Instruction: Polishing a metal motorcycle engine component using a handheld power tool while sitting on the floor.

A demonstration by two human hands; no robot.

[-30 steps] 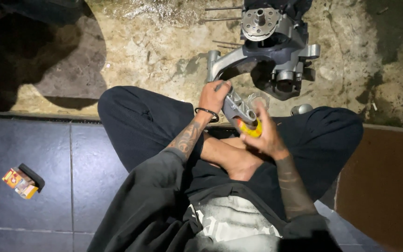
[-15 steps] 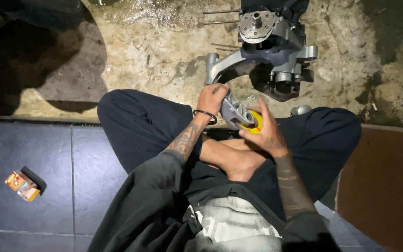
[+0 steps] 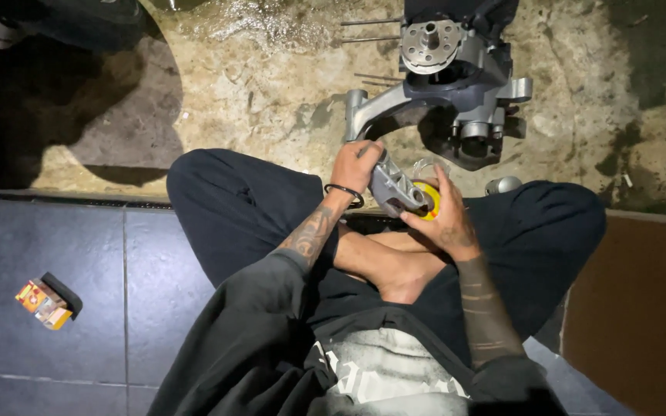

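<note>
The left hand (image 3: 354,163) grips the upper end of a cast grey metal part (image 3: 395,189), held above the lap. The right hand (image 3: 447,219) presses a round yellow pad (image 3: 427,202) against its lower end, fingers closed on it. A ribbed metal engine (image 3: 456,77) lies on rough concrete (image 3: 271,100) beyond.

Left hand (image 3: 354,163) grips a grey metal part (image 3: 393,187); right hand (image 3: 442,219) presses a yellow pad (image 3: 428,202) against it.

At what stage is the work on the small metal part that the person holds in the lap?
Looks done: the grey engine assembly on the stained floor seems stripped, with bare studs beside it. In hand: the left hand holds a small metal part, and the right hand presses a yellow piece against it. Left, probably: this part is not on the assembly, and a small silver cap lies loose nearby.
</note>
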